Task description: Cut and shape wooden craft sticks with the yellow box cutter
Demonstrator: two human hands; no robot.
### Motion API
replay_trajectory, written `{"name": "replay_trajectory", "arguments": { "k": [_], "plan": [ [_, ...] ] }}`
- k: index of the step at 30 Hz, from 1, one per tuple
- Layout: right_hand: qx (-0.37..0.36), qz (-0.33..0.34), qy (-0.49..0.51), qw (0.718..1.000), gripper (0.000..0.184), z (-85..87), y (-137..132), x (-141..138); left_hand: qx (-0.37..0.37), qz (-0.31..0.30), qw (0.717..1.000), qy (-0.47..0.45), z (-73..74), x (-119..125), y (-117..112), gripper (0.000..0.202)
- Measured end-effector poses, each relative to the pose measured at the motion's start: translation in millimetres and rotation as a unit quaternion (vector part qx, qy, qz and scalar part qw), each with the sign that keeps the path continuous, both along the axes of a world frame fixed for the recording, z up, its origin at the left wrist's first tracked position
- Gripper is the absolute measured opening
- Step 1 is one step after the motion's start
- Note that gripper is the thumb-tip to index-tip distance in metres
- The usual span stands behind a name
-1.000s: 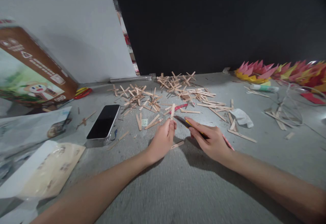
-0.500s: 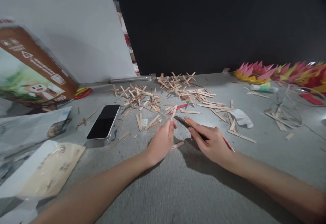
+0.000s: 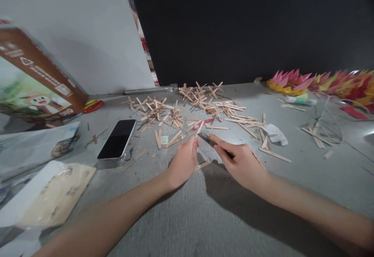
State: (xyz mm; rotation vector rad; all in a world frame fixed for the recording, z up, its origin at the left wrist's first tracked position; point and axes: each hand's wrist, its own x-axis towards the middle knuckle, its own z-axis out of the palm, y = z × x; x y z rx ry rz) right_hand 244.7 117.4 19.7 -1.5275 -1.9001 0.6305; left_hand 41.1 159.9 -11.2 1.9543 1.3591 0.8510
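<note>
My left hand [image 3: 183, 162] is closed in a pinch on a short wooden craft stick [image 3: 200, 128] that points up and away from me. My right hand [image 3: 239, 161] grips a yellow and black utility knife [image 3: 209, 139], its tip close to the stick's base. A small cut piece of stick [image 3: 203, 165] lies on the grey table [image 3: 222, 210] between my hands. Behind them lie piles of glued wooden stick crosses [image 3: 159, 110] and loose sticks [image 3: 233, 114].
A black phone [image 3: 117, 144] lies left of my hands. A brown printed box [image 3: 35, 81] and plastic packets [image 3: 43, 194] are at far left. Pink and yellow paper flowers [image 3: 318, 81], a glue tube [image 3: 300, 101], crumpled white paper [image 3: 274, 134] and red scissors [image 3: 93, 105] lie around.
The stick in my left hand has tilted a little to the right and the knife tip has come closer to it. The view shifted slightly.
</note>
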Motion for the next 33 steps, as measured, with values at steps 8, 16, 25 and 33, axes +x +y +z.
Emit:
{"name": "replay_trajectory", "arguments": {
  "k": [8,16,25,33],
  "plan": [
    [-0.049,0.0,0.098,0.994,0.047,4.3,3.7,-5.6,0.006,0.003,1.0,-0.005,-3.4,0.3,-0.1,0.026],
    [-0.19,-0.016,0.233,0.954,0.056,9.7,-2.0,-13.9,0.017,0.005,1.0,-0.019,-9.3,-0.1,2.8,0.03],
    [-0.251,0.031,0.4,0.881,0.065,-13.0,-7.2,-28.4,0.009,0.015,0.995,-0.098,-12.7,1.1,6.4,0.047],
    [-0.241,0.035,0.398,0.884,0.064,-6.3,-1.3,-19.6,-0.097,-0.037,0.965,-0.24,-19.4,4.1,10.3,0.05]
  ]
}}
